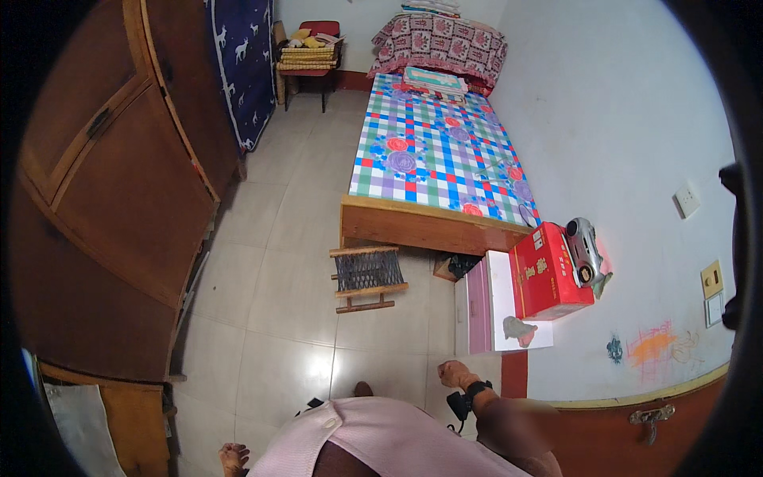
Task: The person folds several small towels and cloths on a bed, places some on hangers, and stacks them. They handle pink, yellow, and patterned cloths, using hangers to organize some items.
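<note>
My left hand (234, 455) hangs low over the floor at the lower left, its fingers loosely bent and a little apart, with nothing visible in it. On the other side my right hand (455, 374) is closed, and I see nothing in it; a black strapped device (461, 404) sits on that wrist. The nearest thing to the right hand is a white and pink cabinet (478, 306), which it does not touch. On top of it are a red box (548, 270), a silver portable player (586, 250) and a crumpled grey cloth (519, 330).
A low wooden folding stool (369, 270) stands on the tiled floor by the bed (445, 147). Brown wardrobes (127, 191) line the left side. At the back is a chair (318, 60) piled with folded things. A brown door (628, 437) with a metal handle is at the lower right.
</note>
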The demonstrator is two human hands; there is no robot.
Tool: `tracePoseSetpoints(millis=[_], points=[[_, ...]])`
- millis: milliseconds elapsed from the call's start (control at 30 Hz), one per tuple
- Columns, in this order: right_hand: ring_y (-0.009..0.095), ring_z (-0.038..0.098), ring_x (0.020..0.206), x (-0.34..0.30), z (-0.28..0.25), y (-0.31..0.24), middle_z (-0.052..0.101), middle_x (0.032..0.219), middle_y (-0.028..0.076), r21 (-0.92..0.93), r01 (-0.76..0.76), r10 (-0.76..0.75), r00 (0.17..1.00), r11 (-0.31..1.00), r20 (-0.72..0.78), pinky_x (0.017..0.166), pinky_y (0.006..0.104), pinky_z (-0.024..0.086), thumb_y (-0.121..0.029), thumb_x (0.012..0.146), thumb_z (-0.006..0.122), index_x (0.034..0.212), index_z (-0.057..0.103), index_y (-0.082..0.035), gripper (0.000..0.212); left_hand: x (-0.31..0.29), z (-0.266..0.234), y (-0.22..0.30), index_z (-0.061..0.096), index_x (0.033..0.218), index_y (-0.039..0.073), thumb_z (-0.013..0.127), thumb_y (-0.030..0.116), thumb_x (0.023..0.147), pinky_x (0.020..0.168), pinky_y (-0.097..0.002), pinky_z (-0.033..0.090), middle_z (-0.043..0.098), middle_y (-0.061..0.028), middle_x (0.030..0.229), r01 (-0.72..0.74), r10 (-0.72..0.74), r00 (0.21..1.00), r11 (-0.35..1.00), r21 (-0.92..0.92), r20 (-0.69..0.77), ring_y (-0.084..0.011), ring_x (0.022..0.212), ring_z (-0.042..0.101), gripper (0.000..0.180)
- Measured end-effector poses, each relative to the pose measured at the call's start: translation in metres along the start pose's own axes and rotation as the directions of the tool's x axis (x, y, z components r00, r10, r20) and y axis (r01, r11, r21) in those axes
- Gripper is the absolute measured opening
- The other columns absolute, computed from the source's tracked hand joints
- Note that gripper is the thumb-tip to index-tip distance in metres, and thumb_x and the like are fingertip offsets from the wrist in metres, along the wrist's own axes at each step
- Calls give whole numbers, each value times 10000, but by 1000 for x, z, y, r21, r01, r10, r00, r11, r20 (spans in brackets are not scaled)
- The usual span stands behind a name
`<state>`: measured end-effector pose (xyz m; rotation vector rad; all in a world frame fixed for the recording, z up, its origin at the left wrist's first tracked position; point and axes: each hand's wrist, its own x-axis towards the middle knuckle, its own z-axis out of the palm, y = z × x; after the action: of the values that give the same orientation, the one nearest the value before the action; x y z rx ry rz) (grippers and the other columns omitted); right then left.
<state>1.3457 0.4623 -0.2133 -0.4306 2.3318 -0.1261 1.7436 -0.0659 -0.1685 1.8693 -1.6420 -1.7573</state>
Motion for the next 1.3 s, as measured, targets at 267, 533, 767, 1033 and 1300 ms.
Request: tracePoseSetpoints(millis=[267,533,767,1033,1300], points=[[305,606,758,111,-61,-76,643,806,136,-17,179,-178,983,984,52,712,372,478,-138,733,523,822,656,-105,163,87,37,34,511,770,35,594,221,837,510,-315,464,595,-100,696,209,-212,972,977,35,101,-199,593,583,214],[282,600,698,172,-111,-143,630,741,139,117,169,-144,970,979,-194,653,369,476,-127,719,549,771,629,-79,107,277,20,90,490,782,95,577,200,834,480,-308,436,600,-97,745,219,-203,949,975,-42,241,-197,593,585,146],[316,594,693,252,-155,-195,624,742,154,223,270,-185,922,937,-340,640,375,488,-174,748,574,879,586,-16,206,399,68,285,489,781,144,599,180,817,497,-296,436,605,-60,799,-261,270,928,963,-69,256,-176,633,594,121],[314,595,660,419,-234,-252,608,704,155,248,330,-192,870,911,-453,574,388,476,-214,804,503,813,587,-42,192,446,129,446,530,865,122,564,206,850,579,-274,447,601,-67,824,-245,276,891,961,-131,361,-174,678,588,92],[234,596,662,513,-367,-307,593,736,74,-123,368,-388,883,922,-263,539,363,481,-166,674,597,649,618,-88,85,502,137,505,541,855,114,549,219,852,571,-259,429,573,-54,787,53,-53,980,999,4,194,-158,671,554,105]])
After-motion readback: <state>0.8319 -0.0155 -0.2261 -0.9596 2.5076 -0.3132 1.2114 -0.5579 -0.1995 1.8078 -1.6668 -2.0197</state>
